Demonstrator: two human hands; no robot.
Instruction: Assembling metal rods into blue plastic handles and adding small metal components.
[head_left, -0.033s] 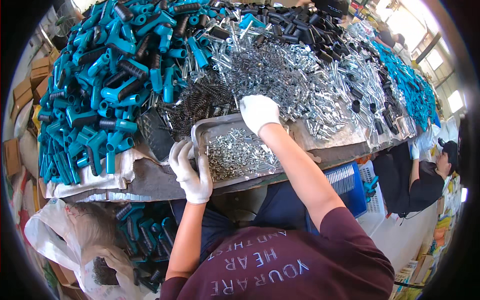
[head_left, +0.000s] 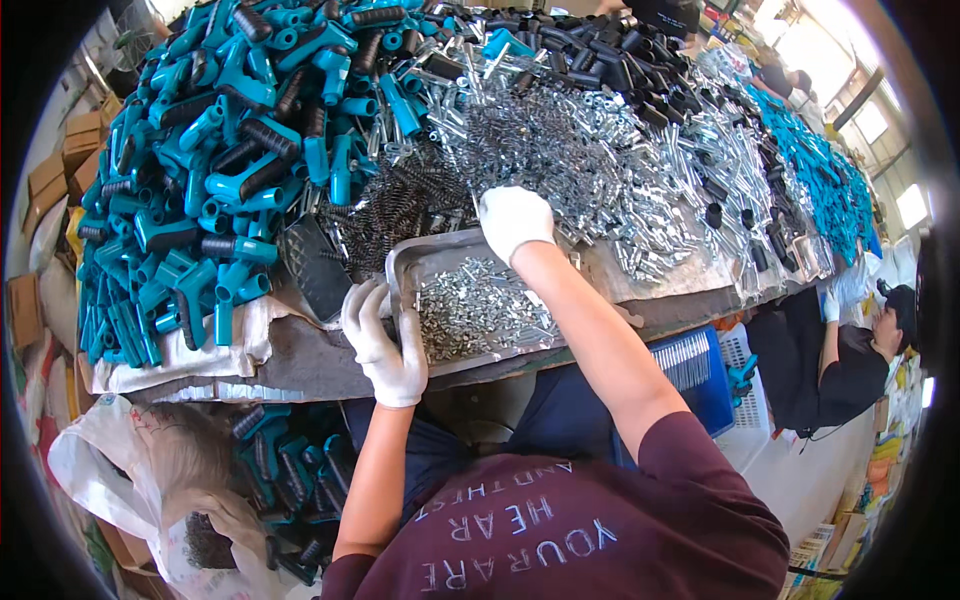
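A shallow grey metal tray [head_left: 402,262] holds a heap of small silvery metal parts [head_left: 470,305]. My left hand [head_left: 385,350], in a white glove, is at the tray's left wall with its fingers spread and nothing in them. Over the tray's far edge, my gloved right hand [head_left: 516,222] is curled closed with the fingertips pointing down and hidden. It reaches to where a pile of dark coil springs [head_left: 405,205] meets a heap of shiny springs [head_left: 520,135]. What it pinches cannot be made out.
Teal handles with black grips [head_left: 235,180] are piled high at the left. Black tubes [head_left: 600,60], silvery rods [head_left: 725,165] and teal parts [head_left: 820,175] lie farther right. A blue bin [head_left: 695,375] stands below the table's right edge. A co-worker [head_left: 850,350] is at the right.
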